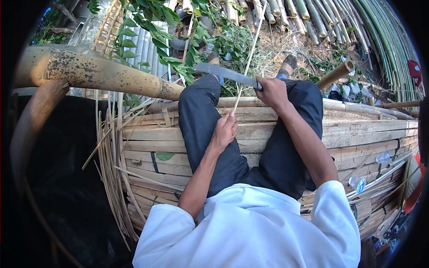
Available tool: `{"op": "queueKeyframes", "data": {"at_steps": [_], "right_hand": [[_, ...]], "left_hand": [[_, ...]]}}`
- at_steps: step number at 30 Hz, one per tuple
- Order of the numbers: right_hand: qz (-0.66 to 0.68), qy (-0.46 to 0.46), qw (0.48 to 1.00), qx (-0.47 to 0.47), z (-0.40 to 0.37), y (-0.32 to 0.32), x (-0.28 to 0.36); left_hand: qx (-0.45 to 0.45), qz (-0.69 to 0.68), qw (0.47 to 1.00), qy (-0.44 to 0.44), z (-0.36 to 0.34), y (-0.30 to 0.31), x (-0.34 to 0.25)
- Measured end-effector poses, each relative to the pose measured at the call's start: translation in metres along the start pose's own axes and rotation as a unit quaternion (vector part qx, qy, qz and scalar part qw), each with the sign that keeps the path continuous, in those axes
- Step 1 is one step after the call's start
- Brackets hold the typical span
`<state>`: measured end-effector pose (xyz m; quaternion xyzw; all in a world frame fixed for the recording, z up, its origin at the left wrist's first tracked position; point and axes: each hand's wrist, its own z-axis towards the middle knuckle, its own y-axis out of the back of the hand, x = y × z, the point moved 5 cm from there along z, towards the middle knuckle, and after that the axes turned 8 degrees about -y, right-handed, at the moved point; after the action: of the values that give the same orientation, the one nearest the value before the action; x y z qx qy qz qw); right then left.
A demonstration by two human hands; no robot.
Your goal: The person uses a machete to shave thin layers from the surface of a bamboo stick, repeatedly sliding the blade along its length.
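My right hand (272, 94) is closed round the dark handle of a knife (228, 73), above my right knee. The wide grey blade points left and crosses a long thin bamboo strip (251, 52); whether they touch I cannot tell. Between my thighs, my left hand (224, 130) grips the lower end of this strip, thumb along it. The strip rises away from me, slightly tilted to the right. Many similar thin strips (108, 178) lie in a bundle to the left of my legs.
I sit on a slatted bamboo platform (357, 129). A thick bamboo pole (107, 73) runs at the left, beside leafy branches (161, 40). Cut bamboo poles (319, 22) lie beyond my feet. Plastic cups (357, 183) are at the right.
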<state>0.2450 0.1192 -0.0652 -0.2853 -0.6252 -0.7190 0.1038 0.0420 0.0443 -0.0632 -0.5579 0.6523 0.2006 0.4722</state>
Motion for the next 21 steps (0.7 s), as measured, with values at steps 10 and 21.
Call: {"op": "queueKeyframes", "data": {"at_steps": [10,21], "right_hand": [[-0.041,0.094,0.994,0.028,-0.005,-0.009,0.005],[0.128,-0.181,0.975,0.000,0.018,-0.009,-0.030]], "left_hand": [[0.019,-0.011,0.999,0.030,0.002,0.001,0.002],[0.042,-0.032,0.998,0.028,0.013,-0.004,0.003]]}}
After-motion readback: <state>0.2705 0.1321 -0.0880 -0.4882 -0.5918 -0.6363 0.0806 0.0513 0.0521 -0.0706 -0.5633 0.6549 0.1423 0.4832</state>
